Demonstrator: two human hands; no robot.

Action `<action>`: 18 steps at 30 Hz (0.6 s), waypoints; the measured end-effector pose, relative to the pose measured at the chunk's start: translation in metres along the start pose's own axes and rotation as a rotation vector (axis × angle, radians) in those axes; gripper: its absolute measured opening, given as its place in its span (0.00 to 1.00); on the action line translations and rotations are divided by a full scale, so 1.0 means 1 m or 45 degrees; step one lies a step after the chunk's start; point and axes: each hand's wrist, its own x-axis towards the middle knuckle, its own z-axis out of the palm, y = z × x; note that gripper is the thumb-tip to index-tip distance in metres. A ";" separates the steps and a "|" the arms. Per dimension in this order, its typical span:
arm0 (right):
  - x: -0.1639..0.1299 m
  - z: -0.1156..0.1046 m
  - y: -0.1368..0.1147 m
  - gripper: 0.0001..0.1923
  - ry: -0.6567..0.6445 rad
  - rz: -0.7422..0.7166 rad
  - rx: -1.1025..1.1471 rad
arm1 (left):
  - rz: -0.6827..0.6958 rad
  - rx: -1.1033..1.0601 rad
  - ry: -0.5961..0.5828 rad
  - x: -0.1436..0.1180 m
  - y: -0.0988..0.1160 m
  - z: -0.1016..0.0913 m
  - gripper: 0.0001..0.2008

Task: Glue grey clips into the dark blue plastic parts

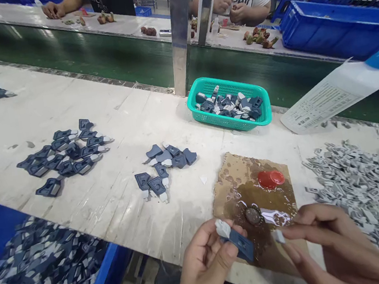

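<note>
My left hand (pixel 204 268) pinches a dark blue plastic part with a grey tip (pixel 238 241) at the table's near edge. My right hand (pixel 328 247) holds a small grey piece (pixel 279 236) between its fingertips, close to the blue part without touching it. Both hover over a stained cardboard sheet (pixel 237 177) carrying a red cap (pixel 270 178) and a round dark lid (pixel 253 215). A heap of small grey pieces (pixel 363 187) lies just right of my right hand.
Assembled blue-grey parts lie in two groups on the white table (pixel 166 164) (pixel 66 155). A teal basket (pixel 231 124) holds more. A blue bin (pixel 36 283) of parts sits lower left. A white bottle (pixel 338 91) lies right. Two people work across the green conveyor (pixel 108 54).
</note>
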 end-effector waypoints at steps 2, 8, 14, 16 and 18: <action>0.001 0.006 -0.007 0.09 -0.067 0.000 0.105 | 0.038 0.037 -0.006 0.000 -0.001 0.000 0.13; 0.004 0.022 -0.015 0.09 -0.084 0.048 0.214 | 0.075 0.050 -0.003 -0.001 -0.001 0.002 0.12; 0.003 0.026 -0.014 0.09 -0.088 -0.006 0.124 | 0.126 0.091 0.011 -0.001 -0.002 0.003 0.11; 0.005 0.023 -0.014 0.10 -0.088 -0.033 0.099 | 0.156 0.153 0.030 -0.002 -0.001 0.002 0.10; 0.007 0.020 -0.014 0.11 -0.158 -0.021 0.162 | 0.228 0.243 0.043 -0.004 0.001 0.003 0.08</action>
